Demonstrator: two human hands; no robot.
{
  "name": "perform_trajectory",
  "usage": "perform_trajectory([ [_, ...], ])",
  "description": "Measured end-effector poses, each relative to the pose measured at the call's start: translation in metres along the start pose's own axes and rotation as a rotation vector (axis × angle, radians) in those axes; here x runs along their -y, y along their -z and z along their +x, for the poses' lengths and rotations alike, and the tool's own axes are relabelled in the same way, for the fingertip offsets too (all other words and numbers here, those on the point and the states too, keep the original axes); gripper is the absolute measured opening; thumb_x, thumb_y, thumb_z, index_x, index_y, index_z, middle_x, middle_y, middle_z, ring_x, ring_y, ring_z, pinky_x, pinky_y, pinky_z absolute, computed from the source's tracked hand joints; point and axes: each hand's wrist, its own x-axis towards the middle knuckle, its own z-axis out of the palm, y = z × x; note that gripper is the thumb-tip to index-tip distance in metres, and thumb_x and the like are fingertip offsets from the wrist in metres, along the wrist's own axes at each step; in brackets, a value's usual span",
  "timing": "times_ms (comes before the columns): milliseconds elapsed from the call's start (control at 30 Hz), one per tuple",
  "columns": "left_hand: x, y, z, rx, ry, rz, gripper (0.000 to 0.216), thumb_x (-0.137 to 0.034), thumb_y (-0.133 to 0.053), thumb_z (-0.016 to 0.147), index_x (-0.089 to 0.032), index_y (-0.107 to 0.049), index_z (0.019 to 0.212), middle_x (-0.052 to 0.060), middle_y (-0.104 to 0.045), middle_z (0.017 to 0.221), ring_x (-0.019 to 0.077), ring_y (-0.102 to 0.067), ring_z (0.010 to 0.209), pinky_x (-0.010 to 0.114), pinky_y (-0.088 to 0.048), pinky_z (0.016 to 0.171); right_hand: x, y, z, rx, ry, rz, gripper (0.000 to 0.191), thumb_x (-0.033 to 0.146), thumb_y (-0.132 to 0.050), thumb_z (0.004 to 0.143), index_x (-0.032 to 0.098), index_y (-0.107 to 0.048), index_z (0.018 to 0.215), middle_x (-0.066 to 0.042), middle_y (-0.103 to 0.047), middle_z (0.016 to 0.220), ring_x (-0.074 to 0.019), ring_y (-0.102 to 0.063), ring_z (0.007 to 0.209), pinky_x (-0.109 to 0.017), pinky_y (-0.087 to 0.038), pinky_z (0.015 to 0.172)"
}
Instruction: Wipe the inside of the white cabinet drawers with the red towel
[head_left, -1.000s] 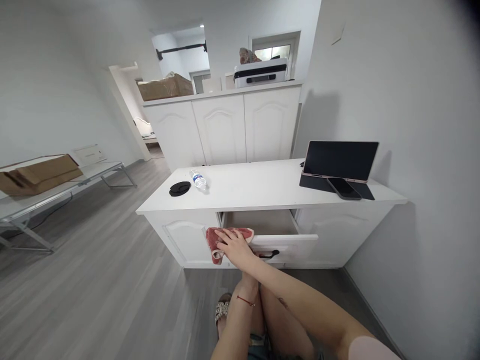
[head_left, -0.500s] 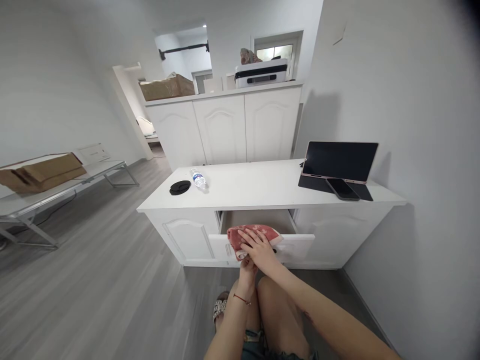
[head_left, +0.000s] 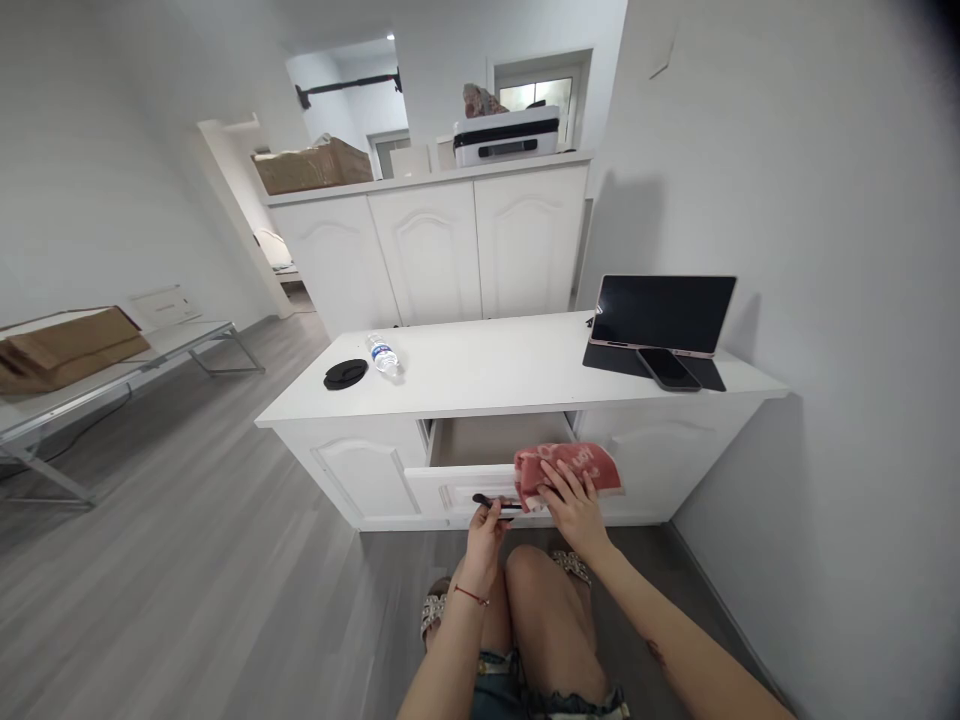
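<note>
My right hand (head_left: 574, 505) lies flat, fingers spread, pressing a red cloth (head_left: 568, 468) onto the top edge of the open drawer (head_left: 457, 487); the grip there is loose, palm down on the fabric rather than closed around it. The cloth drapes over the right end of the drawer front, just above and beyond my knuckles. My left hand (head_left: 486, 520) sits just beside the right one, to its left and a little lower, with its fingers curled around the dark handle (head_left: 487, 501) on the drawer front, so that grip is closed on the handle. A red string shows on that wrist.

Above both grips runs the white bench (head_left: 487, 375) that carries the drawer. Far out to the left of my left grip, on the bench top, lie a black round lid (head_left: 345, 374) and a water bottle (head_left: 383, 355) on its side, close together. Up and to the right of my right grip stands a tablet (head_left: 661, 314) propped on its cover, with a phone (head_left: 667, 368) lying face up in front of it, touching the cover. My knees are directly below both hands.
</note>
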Motion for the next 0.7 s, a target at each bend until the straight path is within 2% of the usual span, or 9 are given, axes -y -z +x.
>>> perform_trajectory([
  [167, -0.002, 0.001, -0.002, 0.014, 0.001, 0.005, 0.044, -0.047, -0.089, 0.052, -0.017, -0.069, 0.077, 0.005, -0.072, 0.086, 0.0075, -0.055, 0.058, 0.021, -0.045, 0.056, -0.008, -0.015, -0.014, -0.086, -0.102, -0.037, 0.043, 0.018, -0.036, 0.094, 0.028, -0.067, 0.121, -0.007, -0.049, 0.15, -0.0293, -0.031, 0.145, -0.06, -0.011, 0.119],
  [333, -0.001, 0.0, -0.003, 0.006, 0.003, -0.026, 0.049, -0.049, -0.091, 0.048, -0.015, -0.068, 0.075, 0.004, -0.071, 0.082, 0.0066, -0.054, 0.057, 0.021, -0.043, 0.057, -0.004, -0.04, -0.022, -0.253, -0.239, 0.023, 0.041, 0.023, -0.034, 0.094, 0.022, -0.069, 0.115, -0.013, -0.052, 0.143, -0.0326, -0.031, 0.142, -0.061, -0.018, 0.117],
  [533, 0.002, 0.001, -0.001, -0.016, 0.014, -0.009, 0.047, -0.049, -0.09, 0.049, -0.016, -0.065, 0.073, 0.002, -0.07, 0.081, 0.0061, -0.053, 0.056, 0.022, -0.043, 0.059, 0.005, -0.074, -0.036, -0.447, -0.386, 0.132, 0.036, 0.024, -0.036, 0.093, 0.021, -0.066, 0.114, -0.017, -0.037, 0.141, -0.0358, -0.025, 0.142, -0.061, -0.029, 0.113],
  [600, 0.004, 0.001, 0.001, -0.019, 0.006, -0.013, 0.049, -0.049, -0.091, 0.048, -0.016, -0.066, 0.075, 0.003, -0.071, 0.083, 0.0064, -0.054, 0.058, 0.022, -0.042, 0.059, 0.008, -0.084, -0.042, -0.458, -0.436, 0.164, 0.034, 0.024, -0.037, 0.092, 0.019, -0.065, 0.112, -0.019, -0.032, 0.142, -0.0377, -0.024, 0.141, -0.063, -0.029, 0.111],
  [700, 0.007, 0.002, 0.005, -0.026, -0.017, -0.008, 0.053, -0.052, -0.091, 0.045, -0.015, -0.068, 0.076, 0.005, -0.07, 0.082, 0.009, -0.058, 0.063, 0.023, -0.043, 0.06, 0.018, -0.093, -0.045, -0.417, -0.539, 0.224, 0.033, 0.024, -0.036, 0.092, 0.015, -0.061, 0.112, -0.022, -0.021, 0.146, -0.0383, -0.017, 0.145, -0.058, -0.031, 0.112],
])
